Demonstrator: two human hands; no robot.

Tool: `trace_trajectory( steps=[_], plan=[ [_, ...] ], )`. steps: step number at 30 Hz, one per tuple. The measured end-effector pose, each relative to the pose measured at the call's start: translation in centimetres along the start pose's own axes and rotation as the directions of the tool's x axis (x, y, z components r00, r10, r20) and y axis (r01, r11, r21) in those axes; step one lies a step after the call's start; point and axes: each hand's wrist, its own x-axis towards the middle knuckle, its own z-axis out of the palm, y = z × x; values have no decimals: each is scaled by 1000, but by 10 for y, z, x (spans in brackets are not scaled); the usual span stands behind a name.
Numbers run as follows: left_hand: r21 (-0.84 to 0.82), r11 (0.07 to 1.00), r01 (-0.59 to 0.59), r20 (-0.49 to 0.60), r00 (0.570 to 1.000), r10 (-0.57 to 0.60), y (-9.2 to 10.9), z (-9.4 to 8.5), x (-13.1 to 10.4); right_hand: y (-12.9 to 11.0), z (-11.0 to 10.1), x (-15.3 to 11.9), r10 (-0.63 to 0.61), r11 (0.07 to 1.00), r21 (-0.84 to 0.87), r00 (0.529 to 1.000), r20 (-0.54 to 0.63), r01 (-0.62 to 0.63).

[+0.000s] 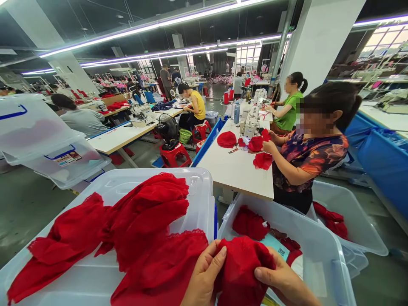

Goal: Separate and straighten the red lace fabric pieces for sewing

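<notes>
A piece of red fabric (244,265) is stretched between my two hands at the bottom centre. My left hand (205,274) pinches its left edge with thumb and fingers, and my right hand (279,274) grips the right side, thumb on top. Beside my left hand, more red garments (146,221) with scalloped edges lie loosely on a translucent plastic lid (199,199). Beyond my right hand stands an open clear bin (318,238) holding red pieces and a light blue card (276,246).
A white sewing table (216,170) with red pieces and scissors stands ahead; a person in a floral top (325,155) sits at its right. Stacked clear boxes (60,157) stand at the left. Another bin (360,221) is at the right, and a red stool (175,155) stands farther off.
</notes>
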Motion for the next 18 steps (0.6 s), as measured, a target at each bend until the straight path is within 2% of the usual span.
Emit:
trace_trajectory(
  steps=[9,18],
  plan=[
    [-37,999,-11,-12,1000,10,-1,0,1,-5,4,3,-4,1000,-26,1000,-6,4],
    [-61,998,-12,20,1000,14,-4,-3,2,-6,7,4,15,999,-51,1000,-4,-15]
  ],
)
